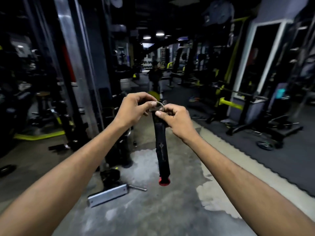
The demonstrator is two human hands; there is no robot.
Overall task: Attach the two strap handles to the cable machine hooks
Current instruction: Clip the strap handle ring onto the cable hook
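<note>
Both hands raised at chest height over the patchy grey concrete floor (153, 210), out in front of the tall steel cable-machine upright (75, 65). Left hand (131, 108) curled nearly shut, thumb and fingertips pinching the silver metal ring (159, 106) at the top of the black webbing strap handle (161, 147). Right hand (177, 120) likewise closed, thumb and forefinger nipping the webbing just below that ring. Strap hanging straight down between the forearms, its red-ended grip (164, 180) dangling clear of the floor. No hook plainly visible; possibly hidden behind the fingers, impossible to tell. Second strap handle not in sight. Likely risks: ring slipping from so light a pinch, webbing twisting as the ring turns, or ring seated only partway on a hook and dropping off under load. Dim light and blur adding to the chance of a miss.
</note>
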